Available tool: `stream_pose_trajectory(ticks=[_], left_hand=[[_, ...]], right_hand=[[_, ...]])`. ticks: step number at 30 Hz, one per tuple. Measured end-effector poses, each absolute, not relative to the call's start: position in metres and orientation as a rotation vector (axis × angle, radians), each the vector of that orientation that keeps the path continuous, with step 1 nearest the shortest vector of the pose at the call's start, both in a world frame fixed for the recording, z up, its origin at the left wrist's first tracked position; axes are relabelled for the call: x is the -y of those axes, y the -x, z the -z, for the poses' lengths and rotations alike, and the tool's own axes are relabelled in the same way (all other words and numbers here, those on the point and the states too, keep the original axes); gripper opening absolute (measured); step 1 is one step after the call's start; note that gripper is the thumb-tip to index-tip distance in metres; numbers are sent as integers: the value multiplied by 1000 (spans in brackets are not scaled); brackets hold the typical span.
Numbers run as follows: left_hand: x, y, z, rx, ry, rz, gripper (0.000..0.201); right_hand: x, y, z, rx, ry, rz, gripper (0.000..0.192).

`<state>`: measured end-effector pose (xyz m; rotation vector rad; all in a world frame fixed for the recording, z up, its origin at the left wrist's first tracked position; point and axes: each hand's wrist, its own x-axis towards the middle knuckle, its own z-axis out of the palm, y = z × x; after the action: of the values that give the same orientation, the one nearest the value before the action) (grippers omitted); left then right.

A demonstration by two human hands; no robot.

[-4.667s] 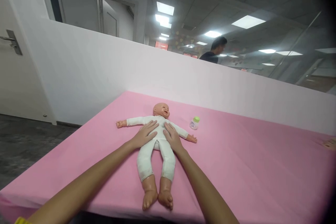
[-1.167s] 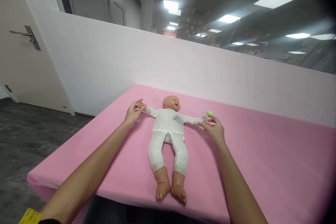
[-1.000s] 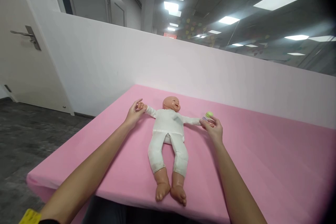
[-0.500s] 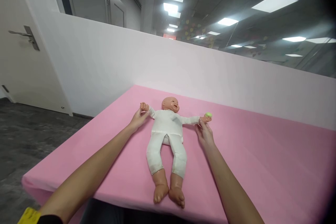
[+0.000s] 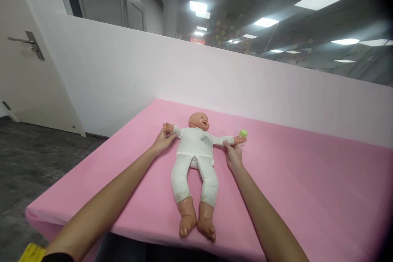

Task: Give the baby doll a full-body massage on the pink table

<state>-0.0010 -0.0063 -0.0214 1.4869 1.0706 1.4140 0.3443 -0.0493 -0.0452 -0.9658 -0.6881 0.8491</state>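
Note:
A baby doll [image 5: 196,145] in a white top and trousers lies on its back on the pink-covered table [image 5: 291,196], head away from me and feet near the front edge. Both its arms are stretched sideways. My left hand [image 5: 163,141] grips the doll's arm on the left, close to the wrist. On the other side my right hand [image 5: 234,155] has its fingers closed around the sleeved forearm, partly hidden under it. A small light-green round object [image 5: 243,133] sits at the doll's hand on the right; I cannot make out what it is.
A low white wall [image 5: 215,77] runs along the table's far side. To the left stand a closed door [image 5: 33,73] with a metal handle and dark grey flooring [image 5: 27,163]. Something yellow [image 5: 31,253] shows near my left forearm. Ceiling lights shine beyond the wall.
My right hand has slid leftward along the doll's arm, from the wrist to the forearm. My left hand has shifted only slightly, and the doll lies in the same place.

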Motion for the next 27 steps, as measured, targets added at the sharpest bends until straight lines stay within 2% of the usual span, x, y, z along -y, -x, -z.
stream_pose_trajectory(ticks=[3, 7, 13, 18, 21, 27], left_hand=[[4, 2, 19, -1108, -1360, -1451, 50], [2, -2, 13, -1065, -1119, -1641, 49], [5, -18, 0, -1018, -1018, -1794, 47], [13, -43, -9, -1141, -1437, -1819, 36], [22, -58, -10, -1211, -1760, -1740, 36], [25, -63, -3, -1272, -2262, -1482, 40]], right_hand=[[49, -344, 45, 597, 944, -866, 42], [50, -342, 43, 546, 939, -858, 36], [56, -333, 34, 767, 990, -728, 50], [69, -318, 21, 1220, 1146, -404, 44], [76, -308, 16, 1534, 1144, -176, 38], [81, -302, 12, 1840, 1125, 26, 55]])
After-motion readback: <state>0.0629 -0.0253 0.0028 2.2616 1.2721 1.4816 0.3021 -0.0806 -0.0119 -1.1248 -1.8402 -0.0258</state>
